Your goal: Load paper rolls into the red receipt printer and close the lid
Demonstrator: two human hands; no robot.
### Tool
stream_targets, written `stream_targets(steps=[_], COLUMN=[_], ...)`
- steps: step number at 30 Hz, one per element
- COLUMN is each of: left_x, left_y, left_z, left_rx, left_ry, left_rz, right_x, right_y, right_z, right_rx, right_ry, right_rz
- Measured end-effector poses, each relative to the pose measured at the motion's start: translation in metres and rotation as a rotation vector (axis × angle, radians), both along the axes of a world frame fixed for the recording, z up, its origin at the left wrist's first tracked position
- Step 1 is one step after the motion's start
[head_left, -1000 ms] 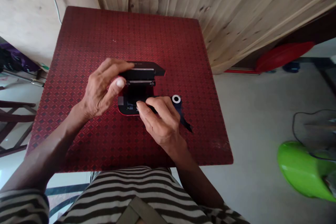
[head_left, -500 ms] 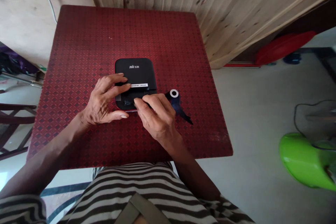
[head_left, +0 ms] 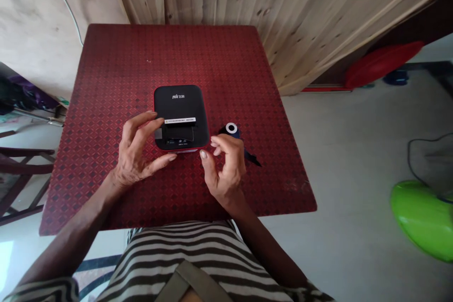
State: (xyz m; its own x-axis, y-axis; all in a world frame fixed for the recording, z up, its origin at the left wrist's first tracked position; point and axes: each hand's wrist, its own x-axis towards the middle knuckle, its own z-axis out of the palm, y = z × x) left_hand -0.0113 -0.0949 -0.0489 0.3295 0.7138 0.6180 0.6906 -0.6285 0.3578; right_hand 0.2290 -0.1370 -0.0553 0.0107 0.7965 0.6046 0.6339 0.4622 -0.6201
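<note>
Tabletop (head_left: 212,56) in red, black device (head_left: 181,107) lying flat on it.
I judge it light, stiff and smooth enough to skid; I'd hold it by both sides. On my feed the left hand (head_left: 133,153) has fingers spread loosely over its left edge, contact unclear; the right hand (head_left: 227,166), curled beside its near right corner, grips nothing visible. A dark roll (head_left: 235,130) shows behind that hand; the recessed panel (head_left: 181,133) looks fragile.
</note>
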Motion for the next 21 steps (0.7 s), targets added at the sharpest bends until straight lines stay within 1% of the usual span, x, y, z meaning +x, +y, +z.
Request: stream_targets(steps=[1, 3, 5, 7, 12, 17, 21], left_x=[-0.001, -0.003, -0.006, -0.008, -0.01, -0.007, -0.006], left_y=[-0.004, -0.01, -0.01, -0.008, -0.005, -0.007, -0.009], left_z=[-0.003, -0.012, -0.019, -0.023, -0.022, -0.019, -0.014], left_rx=[0.022, 0.045, 0.046, 0.058, 0.068, 0.078, 0.066], left_ry=[-0.01, -0.003, 0.017, 0.025, 0.019, 0.035, 0.025], left_rz=[0.043, 0.075, 0.065, 0.053, 0.041, 0.082, 0.087], right_x=[-0.001, -0.003, -0.007, -0.01, -0.01, -0.01, -0.01], right_y=[-0.003, -0.006, -0.006, -0.003, 0.002, 0.002, 0.002], right_z=[-0.007, -0.021, -0.032, -0.038, -0.04, -0.042, -0.042], right_rx=[-0.044, -0.14, -0.226, -0.283, -0.285, -0.285, -0.305], right_ry=[0.051, 0.097, 0.066, 0.017, 0.012, 0.02, 0.019], right_rz=[-0.01, 0.002, 0.027, 0.046, 0.065, 0.065, 0.062])
